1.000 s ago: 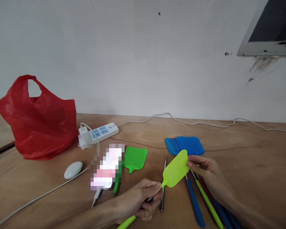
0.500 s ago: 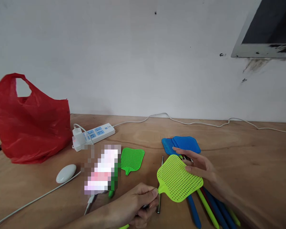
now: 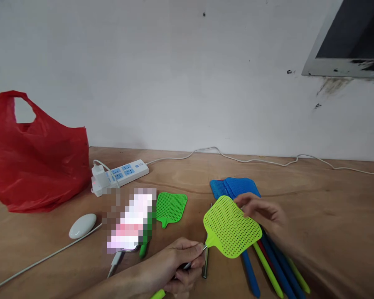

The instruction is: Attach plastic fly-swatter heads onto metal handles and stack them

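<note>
The left hand [image 3: 177, 263] sits at the near edge of the wooden table [image 3: 330, 199], its fingers clenched around a thin metal shaft [image 3: 193, 259] with the thumb pressed on top. The tip of a lime handle [image 3: 157, 294] pokes out below the fist. The far end of the shaft meets the neck of the lime swatter head [image 3: 232, 227], which is held just above the table, tilted with its flat mesh face toward the camera. The right hand [image 3: 263, 212] comes in from the right and rests its curled fingertips on the far right edge of that head (whether it pinches the mesh or only touches it cannot be told). Under and near the right hand lies a bundle of coloured handles [image 3: 269, 268], blue, lime and red, fanned toward the near right. A loose steel rod [image 3: 205, 262] lies just beside the left hand's fingers. Farther off, two blue swatter heads [image 3: 230, 186] overlap on the table, and a dark green swatter head [image 3: 171, 206] lies flat to the left. Farther left are a blurred patch [image 3: 129, 226], a white oval device [image 3: 82, 225] on a cable, a white power strip [image 3: 121, 175] and a red plastic bag [image 3: 34, 162].
</note>
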Available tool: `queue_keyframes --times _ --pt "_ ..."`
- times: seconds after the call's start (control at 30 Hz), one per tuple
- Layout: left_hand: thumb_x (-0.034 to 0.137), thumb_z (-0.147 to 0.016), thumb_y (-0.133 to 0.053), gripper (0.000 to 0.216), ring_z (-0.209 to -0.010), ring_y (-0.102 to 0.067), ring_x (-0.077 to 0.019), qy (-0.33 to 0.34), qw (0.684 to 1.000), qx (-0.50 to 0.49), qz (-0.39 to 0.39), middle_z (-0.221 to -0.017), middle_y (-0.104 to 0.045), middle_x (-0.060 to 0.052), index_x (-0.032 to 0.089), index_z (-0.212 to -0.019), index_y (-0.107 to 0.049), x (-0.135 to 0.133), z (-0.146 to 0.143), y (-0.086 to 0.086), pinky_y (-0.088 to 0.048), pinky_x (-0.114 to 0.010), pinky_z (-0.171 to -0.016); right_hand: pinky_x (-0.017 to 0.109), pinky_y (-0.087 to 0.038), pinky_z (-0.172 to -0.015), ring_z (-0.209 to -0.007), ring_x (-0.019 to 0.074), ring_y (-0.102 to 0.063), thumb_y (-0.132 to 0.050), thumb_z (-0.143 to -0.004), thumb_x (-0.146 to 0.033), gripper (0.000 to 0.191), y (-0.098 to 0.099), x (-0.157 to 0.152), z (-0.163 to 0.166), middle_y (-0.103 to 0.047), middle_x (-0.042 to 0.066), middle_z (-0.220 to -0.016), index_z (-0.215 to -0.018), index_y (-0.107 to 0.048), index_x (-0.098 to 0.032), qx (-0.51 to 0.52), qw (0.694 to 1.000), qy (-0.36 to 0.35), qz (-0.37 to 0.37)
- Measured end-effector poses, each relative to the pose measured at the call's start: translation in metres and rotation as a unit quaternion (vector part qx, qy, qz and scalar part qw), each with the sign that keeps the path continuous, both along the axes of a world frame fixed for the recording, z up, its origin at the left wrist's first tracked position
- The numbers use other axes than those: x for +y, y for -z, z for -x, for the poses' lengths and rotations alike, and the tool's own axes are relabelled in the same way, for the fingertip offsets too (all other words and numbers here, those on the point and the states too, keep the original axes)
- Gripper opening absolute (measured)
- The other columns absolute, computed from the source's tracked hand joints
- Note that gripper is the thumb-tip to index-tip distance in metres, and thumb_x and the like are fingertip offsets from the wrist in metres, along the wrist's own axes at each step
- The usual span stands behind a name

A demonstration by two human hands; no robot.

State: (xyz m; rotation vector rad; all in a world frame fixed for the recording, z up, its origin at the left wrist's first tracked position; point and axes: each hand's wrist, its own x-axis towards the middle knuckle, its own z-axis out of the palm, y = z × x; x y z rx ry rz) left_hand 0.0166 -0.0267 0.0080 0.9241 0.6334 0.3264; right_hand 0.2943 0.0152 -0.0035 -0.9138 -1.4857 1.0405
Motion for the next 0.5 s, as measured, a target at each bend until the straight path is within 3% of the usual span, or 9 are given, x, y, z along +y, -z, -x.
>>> queue_keyframes --times 0.07,0.13,0.27,0.3,0.37,0.43,0.5 --pt "0.066 -0.081 -0.067 0.054 -0.032 -0.012 -0.0030 0.001 1.000 -0.017 0.000 -0.045 -0.029 0.013 0.022 -0.067 -0.039 0.001 0.000 0.001 -0.008 -0.026 -0.038 0.035 -0.050 -0.085 -0.100 0.0247 -0.065 -0.066 -0.088 -0.046 0.023 -0.001 -0.004 0.006 -0.071 0.006 -0.117 -0.091 -0.078 -0.026 0.032 0.997 0.033 0.062" --pt "0.065 -0.082 -0.067 0.053 -0.032 -0.013 -0.0033 -0.003 1.000 -0.023 -0.009 -0.046 -0.029 0.013 0.022 -0.067 -0.039 0.003 -0.001 0.001 -0.007 -0.026 -0.039 0.035 -0.052 -0.082 -0.095 0.0245 -0.067 -0.062 -0.089 -0.051 0.034 -0.001 -0.007 0.009 -0.073 0.007 -0.110 -0.106 -0.076 -0.025 0.061 0.991 0.026 0.118" --pt "0.065 -0.081 -0.068 0.053 -0.033 -0.012 -0.0037 -0.007 1.000 -0.021 -0.010 -0.046 -0.029 0.013 0.023 -0.068 -0.039 0.004 0.000 0.000 -0.006 -0.025 -0.038 0.025 -0.050 -0.055 -0.063 0.0169 -0.064 -0.081 -0.076 -0.043 0.034 0.003 -0.006 0.007 -0.075 0.005 -0.077 -0.101 -0.077 -0.019 0.014 0.980 -0.052 0.190" --pt "0.065 -0.081 -0.068 0.053 -0.033 -0.012 -0.0036 -0.004 1.000 -0.024 -0.007 -0.046 -0.029 0.014 0.023 -0.068 -0.039 0.004 0.001 -0.001 -0.006 -0.026 -0.038 0.022 -0.045 -0.047 -0.055 0.0136 -0.060 -0.084 -0.072 -0.042 0.034 0.003 -0.005 0.006 -0.074 0.003 -0.072 -0.096 -0.078 -0.019 0.021 0.981 -0.036 0.191" --pt "0.065 -0.081 -0.068 0.054 -0.033 -0.011 -0.0035 0.003 1.000 -0.029 -0.005 -0.045 -0.028 0.014 0.023 -0.067 -0.038 0.003 0.002 -0.001 -0.006 -0.026 -0.039 0.017 -0.038 -0.040 -0.049 0.0089 -0.054 -0.088 -0.066 -0.044 0.035 0.001 0.001 0.002 -0.073 0.001 -0.071 -0.090 -0.078 -0.021 0.085 0.980 0.065 0.168" --pt "0.065 -0.083 -0.067 0.053 -0.033 -0.011 -0.0036 0.000 1.000 -0.026 -0.006 -0.046 -0.029 0.013 0.022 -0.067 -0.038 0.003 0.003 0.001 -0.007 -0.025 -0.039 0.014 -0.038 -0.041 -0.052 0.0071 -0.055 -0.092 -0.057 -0.044 0.040 -0.003 0.006 -0.002 -0.073 -0.001 -0.077 -0.088 -0.077 -0.023 0.165 0.961 0.181 0.129" --pt "0.063 -0.085 -0.065 0.051 -0.033 -0.013 -0.0037 -0.022 0.999 -0.018 -0.017 -0.046 -0.030 0.013 0.022 -0.068 -0.040 0.004 0.003 0.005 -0.009 -0.025 -0.039 0.014 -0.040 -0.041 -0.052 0.0060 -0.054 -0.095 -0.051 -0.043 0.047 -0.007 0.010 -0.004 -0.073 -0.001 -0.081 -0.090 -0.077 -0.024 0.206 0.945 0.233 0.102"
